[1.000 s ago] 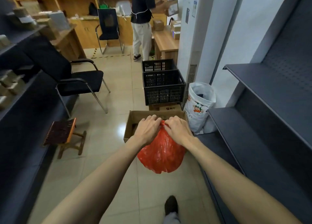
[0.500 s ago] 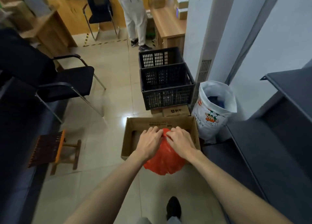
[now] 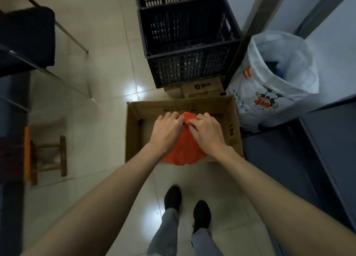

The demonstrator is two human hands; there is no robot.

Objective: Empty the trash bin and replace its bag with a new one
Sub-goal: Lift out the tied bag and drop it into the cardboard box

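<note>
Both grips, left hand (image 3: 167,129) and right hand (image 3: 207,131), clamped on red bag (image 3: 185,149), over cardboard box (image 3: 134,132)

The pale tiled floor (image 3: 107,62) carries an open cardboard box (image 3: 134,132). Just beyond the box stands a black plastic crate (image 3: 192,66), with a white printed bag (image 3: 269,93) to the box's right. Left of the box sit a small wooden stool (image 3: 48,157) and a black chair (image 3: 27,37).
</note>
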